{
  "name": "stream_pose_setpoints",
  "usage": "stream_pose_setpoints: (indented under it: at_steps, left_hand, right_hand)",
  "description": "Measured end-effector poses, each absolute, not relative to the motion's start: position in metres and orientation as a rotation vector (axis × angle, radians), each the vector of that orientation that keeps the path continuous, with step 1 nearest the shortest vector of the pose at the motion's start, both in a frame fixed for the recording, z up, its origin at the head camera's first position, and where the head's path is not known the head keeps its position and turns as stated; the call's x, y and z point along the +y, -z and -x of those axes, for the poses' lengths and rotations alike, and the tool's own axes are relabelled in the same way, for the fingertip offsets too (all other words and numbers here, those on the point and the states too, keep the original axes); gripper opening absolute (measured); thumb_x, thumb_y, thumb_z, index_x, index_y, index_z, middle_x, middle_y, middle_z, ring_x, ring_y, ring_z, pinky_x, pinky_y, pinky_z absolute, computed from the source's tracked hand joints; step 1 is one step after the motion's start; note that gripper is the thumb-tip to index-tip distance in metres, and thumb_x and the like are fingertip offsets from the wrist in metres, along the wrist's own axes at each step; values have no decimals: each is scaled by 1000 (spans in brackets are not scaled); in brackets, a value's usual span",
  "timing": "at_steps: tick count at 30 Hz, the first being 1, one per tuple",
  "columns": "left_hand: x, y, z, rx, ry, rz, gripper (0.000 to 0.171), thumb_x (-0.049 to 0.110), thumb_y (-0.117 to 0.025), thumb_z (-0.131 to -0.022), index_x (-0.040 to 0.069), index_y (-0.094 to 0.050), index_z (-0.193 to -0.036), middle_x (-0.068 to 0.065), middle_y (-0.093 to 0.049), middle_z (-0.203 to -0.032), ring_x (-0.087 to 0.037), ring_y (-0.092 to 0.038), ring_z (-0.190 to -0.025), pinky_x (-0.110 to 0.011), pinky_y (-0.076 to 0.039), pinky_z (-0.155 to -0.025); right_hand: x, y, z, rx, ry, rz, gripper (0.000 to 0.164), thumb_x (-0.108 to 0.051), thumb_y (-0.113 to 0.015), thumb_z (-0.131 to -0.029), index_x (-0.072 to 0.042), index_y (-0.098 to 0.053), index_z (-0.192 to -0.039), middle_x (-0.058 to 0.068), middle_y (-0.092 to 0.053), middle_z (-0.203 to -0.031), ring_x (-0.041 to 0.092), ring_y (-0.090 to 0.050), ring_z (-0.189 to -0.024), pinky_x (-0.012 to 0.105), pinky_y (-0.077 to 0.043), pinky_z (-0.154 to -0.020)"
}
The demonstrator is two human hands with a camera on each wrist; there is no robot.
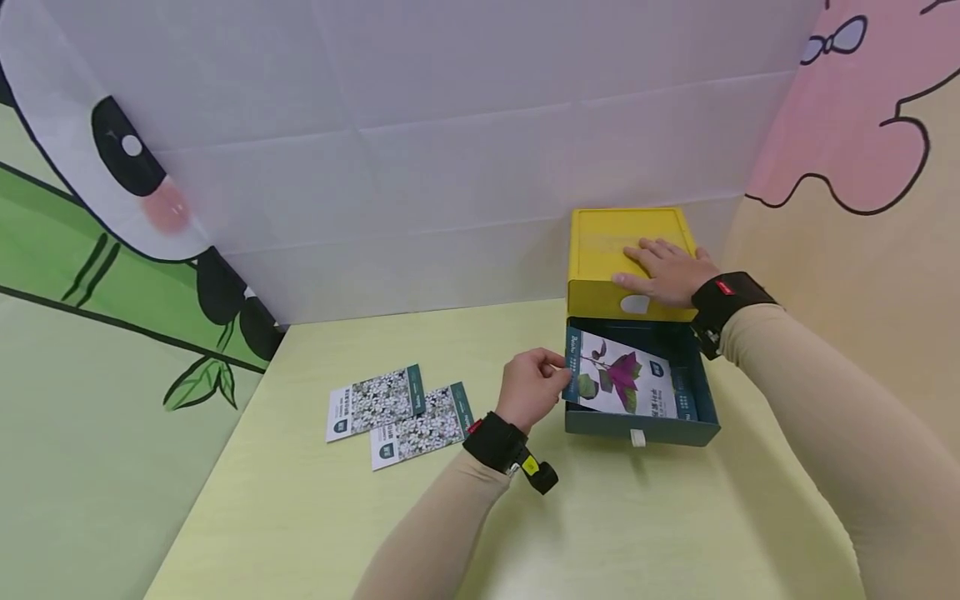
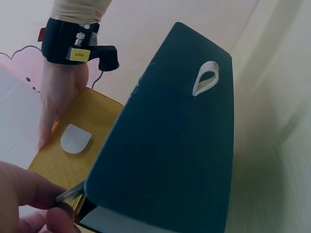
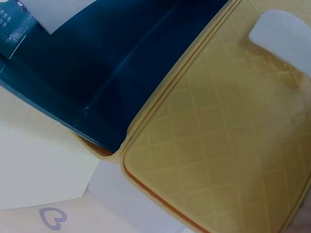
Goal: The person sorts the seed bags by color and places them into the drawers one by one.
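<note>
A packet with a purple flower picture [image 1: 626, 377] lies tilted in the dark teal drawer [image 1: 637, 429], over its left rim. My left hand [image 1: 534, 385] pinches the packet's left edge between thumb and fingers; in the left wrist view, the thin edge [image 2: 71, 192] shows between the fingertips. The drawer stands pulled out in front of the yellow box [image 1: 600, 242]. On top of that box my right hand [image 1: 666, 271] rests with its fingers spread. Another teal-ended packet [image 1: 684, 396] shows beneath the flower one. In the right wrist view the hand is almost wholly out of frame.
Two packets with white flower pictures, an upper one [image 1: 375, 404] and a lower one [image 1: 423, 429], overlap on the pale table [image 1: 300, 517] to the left. A white pull loop [image 1: 637, 437] hangs on the drawer front. A printed cloth wall [image 1: 450, 167] rises behind.
</note>
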State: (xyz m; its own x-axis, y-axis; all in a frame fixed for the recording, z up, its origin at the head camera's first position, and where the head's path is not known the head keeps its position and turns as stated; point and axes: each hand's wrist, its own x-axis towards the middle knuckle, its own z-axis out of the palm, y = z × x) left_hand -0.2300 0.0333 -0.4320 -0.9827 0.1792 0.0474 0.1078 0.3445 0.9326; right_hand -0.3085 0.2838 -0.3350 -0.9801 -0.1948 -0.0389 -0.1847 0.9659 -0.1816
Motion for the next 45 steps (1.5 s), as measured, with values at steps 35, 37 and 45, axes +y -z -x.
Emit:
stream_pose_setpoints:
  at_steps: [35,37,45]
  left_hand:
    - [22,377,260,3086,-1188,-731,23,26,-68,-90,10,-69,-106,-1,-61,-79,-16,-51,-68,-25,-43,-58]
    - [24,370,264,3138,-1084,-788,25,27,-68,-90,10,-68,-109,-3,-63,-88,-16,-54,-76,-25,-45,-64]
    - [32,347,280,3241,-775,-975,34,28,-67,-91,9,-63,-119,-6,-61,-114,-19,-56,-102,-27,-48,-89]
  right_hand:
    - [277,340,317,3069,257,331,89,-73,-28,-90,-12,-19,-154,18,-11,-158,43,-7,-143,70,-3,-105]
    - [277,339,317,3074,248,336,88,-72,-28,-90,-12,-19,-154,19,-12,-158,43,-8,-143,71,-4,-105]
    - [281,348,318,3183,268,396,85,-70,-34,-91,-11,-30,-151,20,-20,-156,42,-15,-142,73,-5,-103]
